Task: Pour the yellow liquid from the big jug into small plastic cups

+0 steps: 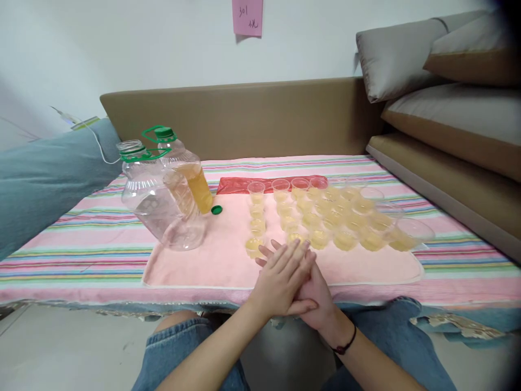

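Note:
My left hand lies flat on top of my right hand, palms together, in front of the cups. Fingers of both are stretched out and nothing shows between them. Beyond them, several clear plastic cups of pale yellow liquid stand in rows, with a separate column on the left. An uncapped clear jug that looks empty stands at the left. Behind it is a green-capped jug partly filled with amber liquid. A loose green cap lies beside the jugs.
A pink towel lies under the cups on a striped cloth. Flat red plastic lies behind the cups. Stacked cushions rise at the right, and blue fabric with a white cable is at the left.

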`<state>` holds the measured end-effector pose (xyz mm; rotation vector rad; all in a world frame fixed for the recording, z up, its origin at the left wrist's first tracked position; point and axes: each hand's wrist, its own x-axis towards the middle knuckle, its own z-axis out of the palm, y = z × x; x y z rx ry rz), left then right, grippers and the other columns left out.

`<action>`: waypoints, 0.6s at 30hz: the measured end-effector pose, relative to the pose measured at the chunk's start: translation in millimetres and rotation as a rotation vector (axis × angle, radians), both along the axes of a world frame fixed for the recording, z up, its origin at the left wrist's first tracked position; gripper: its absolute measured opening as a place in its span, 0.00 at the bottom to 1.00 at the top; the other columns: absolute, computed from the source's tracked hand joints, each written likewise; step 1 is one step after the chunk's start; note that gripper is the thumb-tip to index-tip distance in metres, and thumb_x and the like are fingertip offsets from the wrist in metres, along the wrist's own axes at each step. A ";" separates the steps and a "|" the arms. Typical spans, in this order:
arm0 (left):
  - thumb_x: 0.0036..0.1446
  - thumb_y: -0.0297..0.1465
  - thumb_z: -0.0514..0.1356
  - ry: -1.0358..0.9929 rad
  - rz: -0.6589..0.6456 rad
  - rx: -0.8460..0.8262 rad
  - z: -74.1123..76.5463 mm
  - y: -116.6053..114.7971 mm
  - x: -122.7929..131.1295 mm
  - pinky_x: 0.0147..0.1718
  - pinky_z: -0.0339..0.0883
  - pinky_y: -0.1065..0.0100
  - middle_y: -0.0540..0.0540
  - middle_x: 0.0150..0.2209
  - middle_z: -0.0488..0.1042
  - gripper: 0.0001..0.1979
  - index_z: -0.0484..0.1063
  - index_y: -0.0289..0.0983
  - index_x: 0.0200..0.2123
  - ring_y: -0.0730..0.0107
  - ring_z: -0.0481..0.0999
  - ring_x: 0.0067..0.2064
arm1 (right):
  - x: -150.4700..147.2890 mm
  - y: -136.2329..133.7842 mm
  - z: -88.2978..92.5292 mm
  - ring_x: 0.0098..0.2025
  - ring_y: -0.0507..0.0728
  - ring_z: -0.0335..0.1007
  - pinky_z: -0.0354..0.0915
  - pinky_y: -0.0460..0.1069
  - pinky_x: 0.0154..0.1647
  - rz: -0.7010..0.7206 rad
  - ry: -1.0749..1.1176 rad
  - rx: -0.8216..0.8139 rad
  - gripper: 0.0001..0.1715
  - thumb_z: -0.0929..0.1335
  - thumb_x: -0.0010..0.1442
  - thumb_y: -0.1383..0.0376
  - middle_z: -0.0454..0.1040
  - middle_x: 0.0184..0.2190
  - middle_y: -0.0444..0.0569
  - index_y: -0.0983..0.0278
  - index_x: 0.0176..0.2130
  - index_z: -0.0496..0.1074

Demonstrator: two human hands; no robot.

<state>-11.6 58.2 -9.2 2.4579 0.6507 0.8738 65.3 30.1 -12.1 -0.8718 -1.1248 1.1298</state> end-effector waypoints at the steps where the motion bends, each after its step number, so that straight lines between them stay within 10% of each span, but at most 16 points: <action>1: 0.55 0.58 0.51 0.055 0.047 0.062 -3.3 1.9 -1.8 0.60 0.50 0.51 0.33 0.57 0.70 0.39 0.66 0.36 0.59 0.42 0.65 0.60 | 12.0 -4.8 1.5 0.59 0.64 0.67 0.64 0.63 0.55 0.060 0.012 -0.041 0.40 0.48 0.64 0.41 0.77 0.47 0.55 0.56 0.51 0.74; 6: 0.56 0.57 0.49 0.164 0.191 0.235 -11.8 8.0 -13.3 0.31 0.60 0.62 0.41 0.25 0.72 0.29 0.73 0.39 0.31 0.58 0.70 0.27 | 38.3 -18.6 -2.1 0.33 0.58 0.74 0.70 0.52 0.33 0.222 -0.057 -0.142 0.35 0.58 0.59 0.36 0.76 0.26 0.47 0.59 0.30 0.76; 9: 0.61 0.51 0.48 0.075 0.083 0.154 -7.3 4.3 -17.7 0.26 0.57 0.65 0.44 0.24 0.73 0.24 0.73 0.39 0.36 0.63 0.70 0.25 | 44.2 -16.2 -1.1 0.21 0.53 0.64 0.62 0.48 0.23 0.230 -0.320 0.048 0.39 0.55 0.61 0.37 0.66 0.15 0.44 0.60 0.17 0.68; 13: 0.60 0.55 0.46 -0.109 -0.071 -0.257 1.3 -11.6 -12.4 0.38 0.66 0.61 0.37 0.43 0.78 0.33 0.67 0.38 0.56 0.54 0.77 0.42 | 52.2 -13.1 3.4 0.18 0.51 0.61 0.59 0.47 0.22 0.231 -0.414 0.173 0.40 0.55 0.62 0.39 0.64 0.13 0.44 0.61 0.13 0.65; 18: 0.57 0.61 0.41 -0.503 -0.084 -0.957 -2.3 -29.2 5.3 0.42 0.69 0.56 0.34 0.44 0.77 0.41 0.70 0.37 0.55 0.47 0.74 0.50 | 44.8 -19.1 4.9 0.11 0.48 0.58 0.54 0.43 0.12 0.286 -0.236 -0.028 0.36 0.59 0.65 0.47 0.66 0.09 0.43 0.61 0.14 0.67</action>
